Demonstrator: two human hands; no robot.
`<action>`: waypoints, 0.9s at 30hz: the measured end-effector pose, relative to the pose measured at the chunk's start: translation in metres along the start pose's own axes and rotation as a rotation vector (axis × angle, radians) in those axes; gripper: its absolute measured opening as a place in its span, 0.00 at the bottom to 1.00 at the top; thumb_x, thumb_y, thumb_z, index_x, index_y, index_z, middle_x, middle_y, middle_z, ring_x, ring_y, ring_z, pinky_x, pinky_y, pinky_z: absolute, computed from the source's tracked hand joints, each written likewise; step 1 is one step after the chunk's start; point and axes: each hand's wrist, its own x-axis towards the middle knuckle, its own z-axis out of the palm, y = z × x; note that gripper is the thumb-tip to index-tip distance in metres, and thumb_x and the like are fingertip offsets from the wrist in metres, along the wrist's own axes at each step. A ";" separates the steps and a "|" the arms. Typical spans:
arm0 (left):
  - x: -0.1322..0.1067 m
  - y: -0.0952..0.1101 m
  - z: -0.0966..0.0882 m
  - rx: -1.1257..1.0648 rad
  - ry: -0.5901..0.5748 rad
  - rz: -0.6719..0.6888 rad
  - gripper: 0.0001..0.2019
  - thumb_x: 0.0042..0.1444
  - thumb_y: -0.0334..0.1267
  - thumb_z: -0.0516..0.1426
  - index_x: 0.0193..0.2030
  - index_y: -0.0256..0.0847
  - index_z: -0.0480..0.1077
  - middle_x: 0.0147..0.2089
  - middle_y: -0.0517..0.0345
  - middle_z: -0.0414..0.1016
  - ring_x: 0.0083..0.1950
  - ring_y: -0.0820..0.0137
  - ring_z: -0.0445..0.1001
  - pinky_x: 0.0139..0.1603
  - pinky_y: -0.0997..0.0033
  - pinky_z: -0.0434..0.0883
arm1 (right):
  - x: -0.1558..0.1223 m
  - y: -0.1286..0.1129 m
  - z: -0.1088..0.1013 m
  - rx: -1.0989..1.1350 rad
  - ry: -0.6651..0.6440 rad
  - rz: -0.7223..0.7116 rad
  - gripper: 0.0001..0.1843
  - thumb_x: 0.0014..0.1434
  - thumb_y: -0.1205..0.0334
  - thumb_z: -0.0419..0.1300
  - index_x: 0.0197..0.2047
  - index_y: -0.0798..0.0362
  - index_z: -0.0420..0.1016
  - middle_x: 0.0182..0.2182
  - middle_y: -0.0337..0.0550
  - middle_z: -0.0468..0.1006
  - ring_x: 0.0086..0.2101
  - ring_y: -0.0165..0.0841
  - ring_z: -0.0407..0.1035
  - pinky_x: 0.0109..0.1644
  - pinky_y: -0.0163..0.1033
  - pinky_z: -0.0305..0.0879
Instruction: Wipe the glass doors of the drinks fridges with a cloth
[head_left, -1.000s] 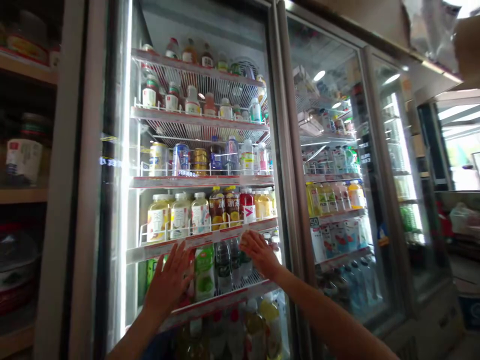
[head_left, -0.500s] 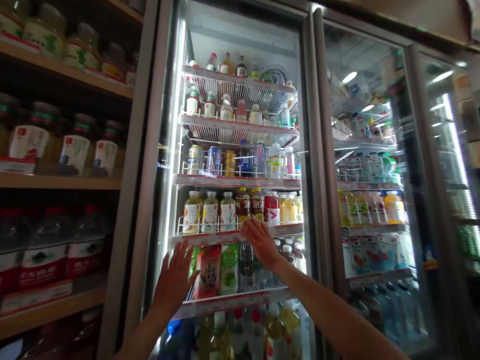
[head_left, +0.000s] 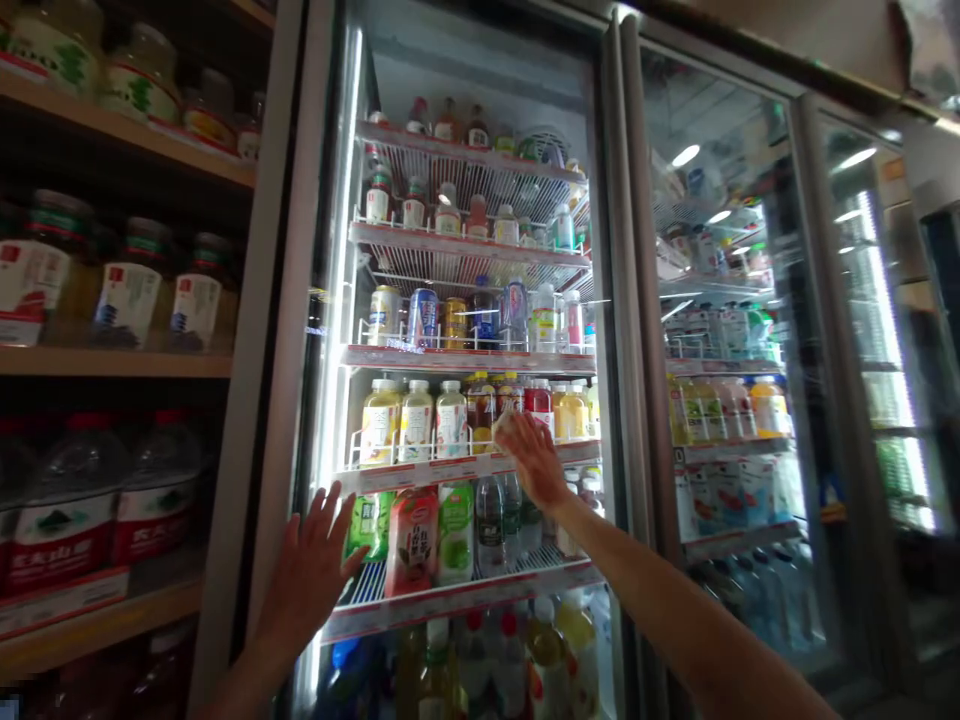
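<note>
A tall glass door [head_left: 480, 60] of a lit drinks fridge stands in front of me. My left hand [head_left: 311, 555] is open, fingers spread, by the door's left side; whether it touches the glass or the frame I cannot tell. Higher up and to the right, my right hand [head_left: 534, 455] is at the glass with a pale cloth [head_left: 504, 425] under its fingers. Behind that hand is the shelf with tea bottles [head_left: 480, 400] and a red-labelled bottle [head_left: 538, 400], partly hidden. Green and red drink cartons [head_left: 412, 540] sit beyond the glass between both hands.
Wooden shelves [head_left: 112, 362] on the left hold jars [head_left: 127, 295] and large water bottles [head_left: 67, 510]. A metal door frame [head_left: 634, 300] separates this door from another glass-fronted fridge [head_left: 727, 400] on the right, also stocked with drinks.
My right hand has shifted slightly right across the glass, and the cloth shows more clearly under it. My left hand has moved left. The view has turned slightly.
</note>
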 end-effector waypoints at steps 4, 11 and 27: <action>0.009 0.010 -0.002 -0.056 0.077 0.049 0.30 0.61 0.50 0.37 0.62 0.32 0.56 0.67 0.40 0.50 0.69 0.55 0.45 0.63 0.46 0.51 | -0.025 0.034 -0.006 -0.004 0.117 0.110 0.28 0.57 0.76 0.49 0.59 0.48 0.63 0.65 0.46 0.51 0.65 0.38 0.39 0.63 0.54 0.52; 0.035 0.059 0.001 -0.192 0.119 0.154 0.28 0.62 0.48 0.40 0.67 0.38 0.46 0.69 0.43 0.45 0.70 0.58 0.41 0.66 0.50 0.46 | -0.044 0.093 -0.022 -0.060 0.067 0.196 0.29 0.55 0.79 0.48 0.57 0.48 0.66 0.63 0.43 0.56 0.64 0.36 0.42 0.64 0.51 0.53; 0.031 0.091 0.017 -0.206 0.040 0.168 0.28 0.61 0.50 0.39 0.63 0.38 0.56 0.67 0.47 0.53 0.69 0.60 0.45 0.66 0.51 0.46 | -0.095 0.088 -0.008 -0.031 0.173 0.349 0.31 0.57 0.78 0.44 0.63 0.52 0.57 0.66 0.48 0.49 0.65 0.37 0.37 0.64 0.57 0.51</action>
